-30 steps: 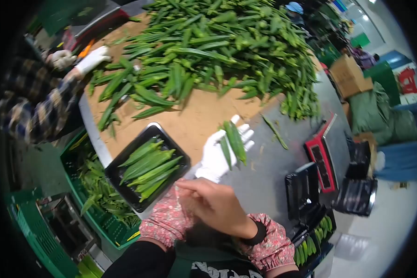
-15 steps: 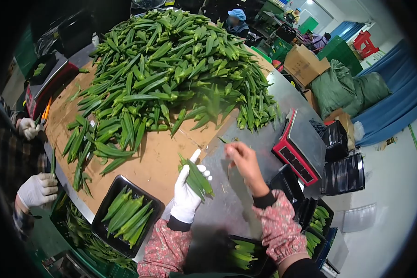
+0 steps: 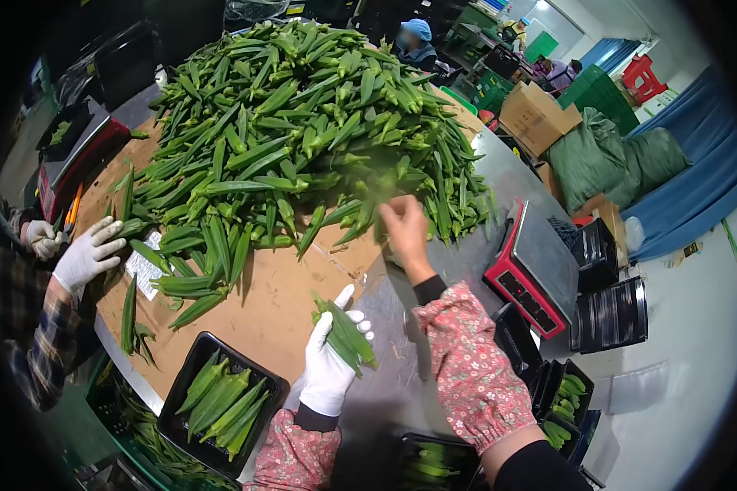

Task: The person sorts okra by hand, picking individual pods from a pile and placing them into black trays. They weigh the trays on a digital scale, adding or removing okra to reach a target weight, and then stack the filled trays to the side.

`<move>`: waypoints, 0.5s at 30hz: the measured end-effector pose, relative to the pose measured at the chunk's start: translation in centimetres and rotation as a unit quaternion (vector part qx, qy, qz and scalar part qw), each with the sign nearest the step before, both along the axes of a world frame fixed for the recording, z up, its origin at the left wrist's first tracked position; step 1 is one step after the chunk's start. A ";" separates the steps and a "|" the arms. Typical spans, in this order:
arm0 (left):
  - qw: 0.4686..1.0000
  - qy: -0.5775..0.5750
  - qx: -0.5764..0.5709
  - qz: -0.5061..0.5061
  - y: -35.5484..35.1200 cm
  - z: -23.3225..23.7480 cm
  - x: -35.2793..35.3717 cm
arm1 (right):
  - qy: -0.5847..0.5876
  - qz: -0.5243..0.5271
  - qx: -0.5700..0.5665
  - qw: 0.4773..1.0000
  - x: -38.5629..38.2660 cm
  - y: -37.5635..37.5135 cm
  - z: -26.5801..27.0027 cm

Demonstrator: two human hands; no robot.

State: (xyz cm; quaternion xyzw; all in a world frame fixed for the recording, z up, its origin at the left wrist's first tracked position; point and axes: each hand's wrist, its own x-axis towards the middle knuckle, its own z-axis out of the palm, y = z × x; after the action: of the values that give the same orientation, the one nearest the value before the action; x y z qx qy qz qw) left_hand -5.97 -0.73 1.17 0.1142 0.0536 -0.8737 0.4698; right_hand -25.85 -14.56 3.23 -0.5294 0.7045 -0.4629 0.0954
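My left hand (image 3: 329, 360), in a white glove, is closed around a few okra pods (image 3: 346, 335) above the metal tabletop. Bare and reaching forward, my right hand (image 3: 404, 231) is at the front edge of the large okra heap (image 3: 303, 123). Its fingers are bent and close together; whether anything is between them is too blurred to tell. A black tray (image 3: 274, 383) with several okra pods (image 3: 221, 405) in it lies to the left of my left hand.
A co-worker's gloved hands (image 3: 88, 255) are at the heap's left side, near a paper label (image 3: 145, 266). A red scale (image 3: 528, 270) stands right, another (image 3: 82, 159) far left. More black trays hold okra at lower right (image 3: 571, 397). Boxes (image 3: 539, 114) stand behind.
My right hand has moved forward and left to the heap; the small piece at its fingertips no longer shows. The co-worker's hand has opened and moved up to the okra, and a paper label has come into view.
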 end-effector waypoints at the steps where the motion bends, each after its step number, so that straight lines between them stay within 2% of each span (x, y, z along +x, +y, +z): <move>1: 1.000 -0.003 0.000 -0.003 0.0 0.1 0.0 | 0.041 -0.016 -0.011 0.999 -1.0 0.0 0.1; 3: 1.000 -0.003 -0.001 -0.009 0.2 -0.1 -0.1 | -0.013 -0.050 0.006 0.999 -3.1 -0.2 1.7; 6: 1.000 -0.004 -0.004 -0.016 0.2 -0.1 -0.4 | 0.080 -0.033 -0.032 0.996 -5.4 -2.4 2.5; 9: 1.000 -0.016 -0.003 -0.013 0.2 -0.2 -0.4 | 0.289 -0.027 -0.040 0.956 -6.1 -4.6 0.4; 11: 1.000 -0.023 -0.002 -0.011 0.1 -0.2 -0.3 | 0.321 -0.030 -0.040 0.946 -6.6 -4.9 -0.7; 15: 1.000 -0.024 0.007 -0.011 0.2 -0.1 -0.3 | 0.371 -0.018 -0.026 0.928 -6.1 -3.4 0.3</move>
State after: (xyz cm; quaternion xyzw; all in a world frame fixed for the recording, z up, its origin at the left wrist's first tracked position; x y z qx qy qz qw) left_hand -6.32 -0.56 1.06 0.1387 0.0473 -0.8757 0.4601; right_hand -31.93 -17.96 3.50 -0.6531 0.6867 -0.2526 -0.1950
